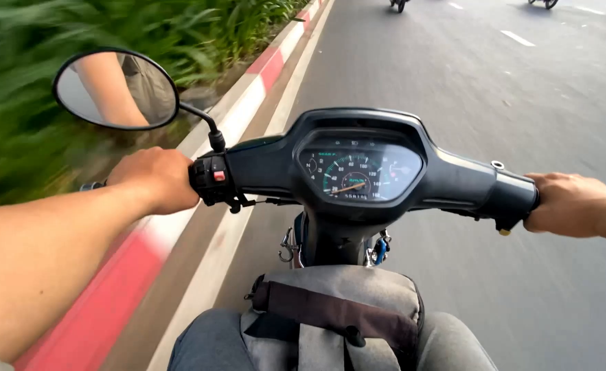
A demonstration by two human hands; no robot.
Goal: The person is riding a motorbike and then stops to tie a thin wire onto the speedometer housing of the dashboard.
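I sit on a black motorbike and look down at its handlebar. My left hand is closed around the left grip, beside the switch block with a red button. My right hand is closed around the right grip at the bar's far end. Between them sits the round instrument dial. A round mirror on a stalk stands above my left hand and reflects my arm. A grey bag with a dark strap rests between my knees.
A red and white kerb runs close along the left, with blurred green plants behind it. Grey asphalt stretches ahead and to the right. Two other bikes' wheels show far ahead at the top edge.
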